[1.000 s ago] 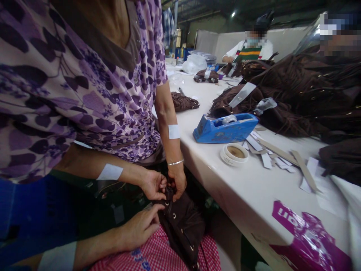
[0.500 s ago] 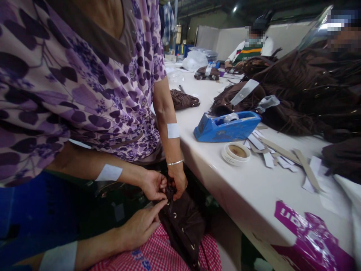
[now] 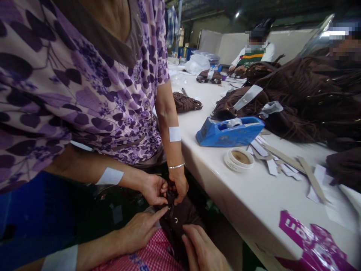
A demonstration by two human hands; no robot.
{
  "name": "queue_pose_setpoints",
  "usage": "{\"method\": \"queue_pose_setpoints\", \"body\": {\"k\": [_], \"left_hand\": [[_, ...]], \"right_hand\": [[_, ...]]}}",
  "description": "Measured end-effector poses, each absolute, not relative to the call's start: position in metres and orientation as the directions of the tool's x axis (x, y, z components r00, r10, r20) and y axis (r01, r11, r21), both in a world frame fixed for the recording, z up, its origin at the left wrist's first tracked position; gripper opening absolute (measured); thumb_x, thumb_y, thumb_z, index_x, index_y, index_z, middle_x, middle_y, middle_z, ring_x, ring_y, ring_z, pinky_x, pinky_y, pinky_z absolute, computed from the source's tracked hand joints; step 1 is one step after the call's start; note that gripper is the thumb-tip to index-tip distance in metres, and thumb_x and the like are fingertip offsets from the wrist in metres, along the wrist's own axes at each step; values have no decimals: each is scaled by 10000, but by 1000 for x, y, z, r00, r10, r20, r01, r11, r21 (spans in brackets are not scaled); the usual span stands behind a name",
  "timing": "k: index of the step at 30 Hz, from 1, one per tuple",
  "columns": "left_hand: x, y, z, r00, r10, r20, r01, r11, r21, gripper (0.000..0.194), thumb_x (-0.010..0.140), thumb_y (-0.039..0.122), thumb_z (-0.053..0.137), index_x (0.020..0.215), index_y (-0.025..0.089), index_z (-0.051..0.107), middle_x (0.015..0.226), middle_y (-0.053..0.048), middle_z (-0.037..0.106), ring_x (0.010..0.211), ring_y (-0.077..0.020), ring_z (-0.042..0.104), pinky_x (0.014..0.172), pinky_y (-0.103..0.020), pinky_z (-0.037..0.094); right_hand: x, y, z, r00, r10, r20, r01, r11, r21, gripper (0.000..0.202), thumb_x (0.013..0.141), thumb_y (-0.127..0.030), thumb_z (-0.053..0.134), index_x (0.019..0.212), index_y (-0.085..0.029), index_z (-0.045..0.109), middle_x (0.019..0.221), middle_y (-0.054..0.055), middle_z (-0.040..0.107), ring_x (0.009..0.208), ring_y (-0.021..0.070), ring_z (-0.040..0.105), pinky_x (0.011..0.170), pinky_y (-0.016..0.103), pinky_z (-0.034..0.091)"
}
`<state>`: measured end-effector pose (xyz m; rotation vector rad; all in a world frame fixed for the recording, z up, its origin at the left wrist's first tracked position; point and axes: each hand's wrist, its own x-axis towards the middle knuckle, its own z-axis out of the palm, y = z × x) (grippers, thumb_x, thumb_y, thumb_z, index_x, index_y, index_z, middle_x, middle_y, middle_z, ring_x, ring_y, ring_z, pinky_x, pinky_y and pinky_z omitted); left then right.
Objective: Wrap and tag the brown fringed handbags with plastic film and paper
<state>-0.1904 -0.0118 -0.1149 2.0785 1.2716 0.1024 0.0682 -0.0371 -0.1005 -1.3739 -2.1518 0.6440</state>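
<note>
A dark brown fabric item with metal eyelets [image 3: 176, 231] lies across my lap on red-and-white checked cloth [image 3: 153, 246]. My left hand [image 3: 138, 231] comes in from the lower left, its index finger stretched out and the tip at an eyelet near the item's upper end. Over the lower part is my right hand [image 3: 207, 248], fingers extended and touching or just above the fabric. Facing me, a co-worker's two hands [image 3: 155, 189] pinch the gathered upper end of the same item. What lies between those fingers is hidden.
The white table [image 3: 208, 184] on the right bears a blue tape dispenser [image 3: 229, 131], a round white tub [image 3: 239, 160], paper strips [image 3: 272, 165] and purple plastic packaging [image 3: 316, 241]. Brown fringed goods [image 3: 304, 90] are heaped behind. Another person [image 3: 254, 52] sits at the far side.
My right hand has come into view from below and reached the brown item. My left index finger still points at the eyelet. The view has shifted slightly.
</note>
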Motion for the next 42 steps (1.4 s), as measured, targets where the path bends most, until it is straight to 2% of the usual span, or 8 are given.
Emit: {"method": "queue_pose_setpoints", "body": {"k": [9,14,17,22,27,31,35,42], "left_hand": [[-194,-16,-118,514,801,-307,776,-282,564,655,940,205,448,1562,314,273,1265,-92,673,1105,-275,664,992,-438,524],[-193,-13,-113,547,787,-285,719,-267,642,654,946,189,451,1564,310,276,1572,-91,414,1399,-291,452,1142,-480,398],[-193,-13,-111,561,783,-271,694,-266,669,662,945,177,461,1565,313,272,1600,-68,368,1426,-273,418,1171,-474,366],[-196,-15,-118,535,813,-229,658,-231,716,688,933,173,506,1560,345,283,1583,-34,399,1428,-275,416,1192,-495,329],[-196,-13,-119,524,808,-270,667,-192,720,755,882,107,498,1570,323,272,1608,-37,344,1458,-271,362,1209,-510,278],[-194,-8,-116,561,782,-271,648,-212,731,736,896,127,496,1575,294,266,1647,-48,229,1502,-292,250,1215,-532,227],[-194,-6,-116,574,786,-232,611,-222,760,619,960,190,469,1550,315,332,1613,-22,341,1485,-263,306,1226,-487,214],[-195,-6,-116,530,812,-244,611,-166,774,479,959,238,506,1427,336,532,1493,-15,527,1365,-274,490,1199,-431,313]], "right_hand": [[59,-21,-112,-268,961,72,733,252,-632,299,1015,-343,443,1070,-229,714,1005,48,784,822,180,770,686,193,577],[49,-16,-108,-171,985,10,656,121,-745,299,986,-356,463,1049,-216,719,1013,62,781,907,202,756,783,231,568],[42,-4,-103,-81,996,-45,563,8,-827,292,954,-361,477,1001,-208,722,960,65,774,865,210,738,795,261,555],[36,5,-111,-24,987,-158,385,-137,-913,225,884,-391,573,842,-208,697,757,32,738,660,192,685,624,253,525],[27,2,-120,8,961,-277,76,-277,-958,263,810,-384,620,980,-186,657,942,91,764,858,226,727,724,284,565],[19,6,-119,42,929,-368,-88,-364,-927,359,725,-406,682,987,-173,604,905,101,757,822,226,725,718,298,569],[17,8,-121,27,926,-377,-123,-372,-920,396,703,-425,707,993,-183,586,854,77,753,762,220,720,678,304,572],[17,0,-130,32,927,-373,-126,-366,-922,365,674,-379,722,982,-207,628,918,73,759,871,243,730,777,334,583]]}}
